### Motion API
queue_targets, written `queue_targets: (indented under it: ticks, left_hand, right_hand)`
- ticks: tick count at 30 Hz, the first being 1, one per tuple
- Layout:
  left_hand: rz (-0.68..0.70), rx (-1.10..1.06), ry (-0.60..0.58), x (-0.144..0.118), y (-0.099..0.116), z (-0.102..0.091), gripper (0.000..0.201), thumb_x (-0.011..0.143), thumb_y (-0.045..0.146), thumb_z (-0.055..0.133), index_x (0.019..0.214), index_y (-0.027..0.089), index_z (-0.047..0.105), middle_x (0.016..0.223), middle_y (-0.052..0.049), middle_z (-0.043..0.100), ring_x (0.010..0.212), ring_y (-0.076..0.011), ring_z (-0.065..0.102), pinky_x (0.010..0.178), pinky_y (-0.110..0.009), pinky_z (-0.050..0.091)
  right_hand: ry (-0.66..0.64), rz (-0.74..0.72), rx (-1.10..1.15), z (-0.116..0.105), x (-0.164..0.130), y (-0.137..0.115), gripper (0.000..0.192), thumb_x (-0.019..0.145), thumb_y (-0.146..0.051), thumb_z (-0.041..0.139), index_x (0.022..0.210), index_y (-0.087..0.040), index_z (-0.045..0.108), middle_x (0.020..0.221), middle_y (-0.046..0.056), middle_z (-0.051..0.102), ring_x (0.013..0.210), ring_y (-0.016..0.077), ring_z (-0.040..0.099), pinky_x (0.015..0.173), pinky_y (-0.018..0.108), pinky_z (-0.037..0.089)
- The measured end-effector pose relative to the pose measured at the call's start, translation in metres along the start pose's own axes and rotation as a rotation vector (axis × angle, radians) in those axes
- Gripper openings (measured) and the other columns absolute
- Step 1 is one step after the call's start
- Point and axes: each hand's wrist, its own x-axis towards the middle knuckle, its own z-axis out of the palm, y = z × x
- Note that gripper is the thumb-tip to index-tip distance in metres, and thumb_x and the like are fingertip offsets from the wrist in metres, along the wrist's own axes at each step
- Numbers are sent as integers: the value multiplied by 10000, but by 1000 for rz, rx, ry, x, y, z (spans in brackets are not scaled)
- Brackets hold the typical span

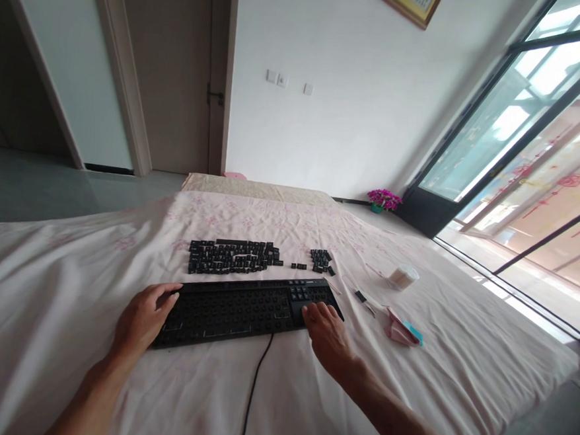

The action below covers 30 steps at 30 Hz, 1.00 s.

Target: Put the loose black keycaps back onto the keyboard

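We rest our left hand [142,320] on the keyboard's [244,310] left end and our right hand [329,336] by its number pad, fingers loosely apart, gripping nothing. The keyboard lies on the bed [41,293]; jolting it risks scattering the removed keycaps [232,256] just beyond it.
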Motion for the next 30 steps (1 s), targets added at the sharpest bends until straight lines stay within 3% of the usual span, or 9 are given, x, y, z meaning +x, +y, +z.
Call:
queue_targets:
  ticks: [5,9,12,16,21,30]
  left_hand:
    - [12,-15,-8,1,-3,2,359,850,416,457,1074,243,677,1126,-38,688,1030,-217,627,932,-317,468]
    - [22,-27,7,1,-3,2,354,845,416,460,1056,243,686,1111,-38,694,1024,-216,633,923,-315,474]
    - [23,-26,5,1,-2,2,348,849,411,455,1056,248,682,1123,-33,691,1043,-216,627,931,-316,467]
    - [11,-19,1,1,-2,2,337,852,404,449,1045,252,679,1126,-27,689,1047,-213,624,925,-312,465]
    - [-6,-21,-4,0,-1,2,335,855,398,446,1057,253,671,1138,-24,685,1053,-216,617,935,-326,456]
    - [-17,-38,-13,2,-1,3,327,851,390,455,1052,246,670,1128,-33,681,1051,-221,609,944,-337,450]
  right_hand:
    - [-26,31,33,-4,-1,0,388,802,-16,491,1104,-198,652,954,104,640,861,246,533,714,366,370]
    - [-18,83,207,-17,11,19,284,872,-99,487,890,-262,719,909,49,651,860,205,533,731,328,365]
    - [46,185,304,-19,33,38,303,899,-131,481,907,-288,741,962,26,665,905,186,529,773,301,363]
    - [80,258,289,-6,75,55,245,928,-242,509,1000,-291,738,1023,25,669,952,185,513,802,291,345]
    - [8,258,172,16,121,63,207,905,-280,558,874,-265,762,1032,43,671,1000,210,482,810,310,308]
    - [-78,193,66,38,151,66,175,867,-255,589,868,-265,764,1020,66,675,1006,230,467,808,338,289]
